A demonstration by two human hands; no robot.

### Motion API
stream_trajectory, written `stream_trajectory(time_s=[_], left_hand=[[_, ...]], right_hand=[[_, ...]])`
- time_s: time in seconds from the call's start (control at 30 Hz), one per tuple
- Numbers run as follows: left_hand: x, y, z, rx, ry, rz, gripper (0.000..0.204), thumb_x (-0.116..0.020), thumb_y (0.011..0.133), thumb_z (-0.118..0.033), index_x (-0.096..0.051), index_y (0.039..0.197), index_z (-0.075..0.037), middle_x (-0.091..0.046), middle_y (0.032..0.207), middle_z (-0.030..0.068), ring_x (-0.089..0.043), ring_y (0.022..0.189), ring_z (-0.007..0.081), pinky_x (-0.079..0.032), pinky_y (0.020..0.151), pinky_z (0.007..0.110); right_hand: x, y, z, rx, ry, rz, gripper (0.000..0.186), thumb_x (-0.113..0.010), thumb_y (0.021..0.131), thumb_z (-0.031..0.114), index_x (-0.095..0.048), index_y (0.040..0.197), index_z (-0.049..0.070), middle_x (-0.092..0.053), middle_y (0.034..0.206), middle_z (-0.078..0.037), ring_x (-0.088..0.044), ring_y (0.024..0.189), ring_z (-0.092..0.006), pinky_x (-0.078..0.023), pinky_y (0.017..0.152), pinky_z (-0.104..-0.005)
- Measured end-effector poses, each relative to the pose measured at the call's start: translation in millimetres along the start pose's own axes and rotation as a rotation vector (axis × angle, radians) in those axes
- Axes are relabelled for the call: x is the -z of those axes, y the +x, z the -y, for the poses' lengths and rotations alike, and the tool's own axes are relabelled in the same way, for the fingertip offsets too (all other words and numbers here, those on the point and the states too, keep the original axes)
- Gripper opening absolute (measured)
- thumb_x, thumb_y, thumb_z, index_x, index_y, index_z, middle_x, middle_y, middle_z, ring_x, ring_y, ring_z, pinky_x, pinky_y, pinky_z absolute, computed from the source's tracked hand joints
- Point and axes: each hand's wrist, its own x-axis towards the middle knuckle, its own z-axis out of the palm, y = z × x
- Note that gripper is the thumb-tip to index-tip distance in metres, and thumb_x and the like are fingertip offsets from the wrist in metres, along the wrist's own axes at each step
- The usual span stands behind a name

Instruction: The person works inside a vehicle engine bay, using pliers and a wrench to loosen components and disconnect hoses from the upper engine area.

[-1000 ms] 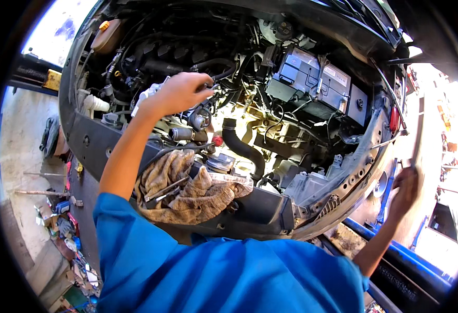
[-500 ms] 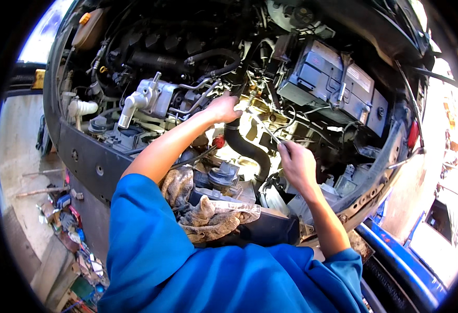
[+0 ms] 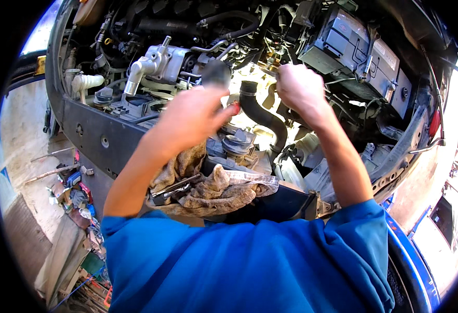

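Note:
My left hand [image 3: 190, 117] is smeared by motion over the front of the engine bay. At its fingertips is a blurred dark rounded thing [image 3: 216, 74], whose kind I cannot make out; the hand seems closed on it, thumb apart. My right hand [image 3: 299, 88] is a closed fist beside the brass-coloured fitting [image 3: 271, 58]; what it grips is hidden. Between the hands, a black rubber hose [image 3: 263, 116] rises with its upper end uncovered and a clamp band around it. A red cap-like piece [image 3: 234, 108] shows next to my left thumb.
A battery [image 3: 362, 49] sits at the far right. A silver metal housing with a pipe outlet [image 3: 158, 65] stands at the left. On the front edge lies a dirty rag [image 3: 224, 190] with a metal tool [image 3: 174, 190] on it. Clutter [image 3: 75, 195] covers the floor at left.
My left hand has drawn back from the hose's upper end toward me. My right hand has moved up toward the brass-coloured fitting, and its thin metal tool no longer shows. The view has shifted.

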Motion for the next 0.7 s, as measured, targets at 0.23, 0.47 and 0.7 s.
stream_trajectory(time_s=[0.23, 0.47, 0.7], left_hand=[[-21.4, -95.4, 136.1, 0.111, 0.207, -0.693, 0.023, -0.060, 0.096, -0.020, -0.063, 0.111, -0.002, -0.064, 0.106, 0.0142, -0.058, 0.106, 0.0326, -0.044, 0.093, 0.041], [-40.6, -102.1, 152.9, 0.096, 0.068, -0.847, 0.015, -0.059, 0.095, -0.017, -0.065, 0.095, -0.003, -0.066, 0.099, 0.0117, -0.061, 0.097, 0.0298, -0.044, 0.091, 0.038], [-42.6, -103.6, 159.7, 0.083, 0.084, -0.846, 0.014, -0.061, 0.092, -0.017, -0.065, 0.092, -0.004, -0.066, 0.096, 0.0095, -0.060, 0.095, 0.0291, -0.043, 0.086, 0.040]], right_hand=[[76.1, -17.5, 25.6, 0.065, -0.073, -0.097, 0.025, -0.051, 0.088, 0.017, -0.070, 0.086, 0.001, -0.070, 0.085, -0.023, -0.070, 0.078, -0.0374, -0.056, 0.073, -0.0456], [35.2, 44.3, 55.3, 0.000, -0.193, 0.038, 0.026, -0.054, 0.085, 0.011, -0.072, 0.101, 0.001, -0.072, 0.100, -0.020, -0.071, 0.092, -0.0329, -0.057, 0.081, -0.0414], [11.3, 74.0, 75.2, 0.043, -0.200, 0.013, 0.027, -0.056, 0.084, 0.011, -0.070, 0.103, -0.002, -0.071, 0.100, -0.023, -0.071, 0.094, -0.0345, -0.056, 0.083, -0.0436]])
